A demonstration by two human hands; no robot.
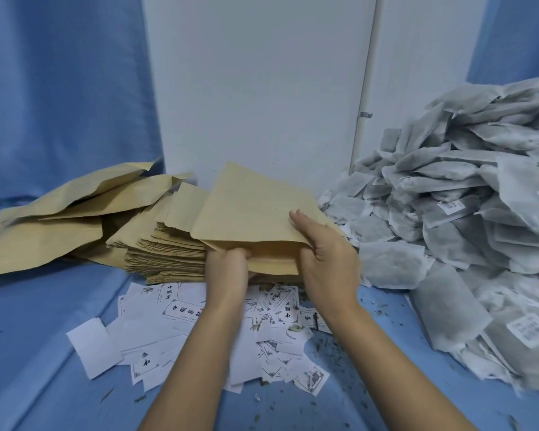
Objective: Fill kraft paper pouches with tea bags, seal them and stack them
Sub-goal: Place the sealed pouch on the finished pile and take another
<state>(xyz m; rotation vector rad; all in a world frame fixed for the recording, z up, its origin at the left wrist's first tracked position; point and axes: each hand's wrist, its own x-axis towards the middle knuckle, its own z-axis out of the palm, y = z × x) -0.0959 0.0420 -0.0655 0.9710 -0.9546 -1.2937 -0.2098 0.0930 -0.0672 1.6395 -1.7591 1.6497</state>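
Of the person only two forearms and two hands show, bare all the way from the fingertips to the lower edge of the view. The left forearm point(199, 353) and the right forearm point(386, 353) are slim and smooth, narrowing toward the wrists. The right hand point(327, 259) is sharp enough to show skin folds at the thumb and knuckles; the left hand point(227, 272) is blurred, its fingers hard to tell apart

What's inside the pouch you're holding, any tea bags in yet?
The left hand and right hand grip the kraft pouch at its parted near edge. Only brown inner paper shows there, no contents. The paper walls hide the rest of the inside.
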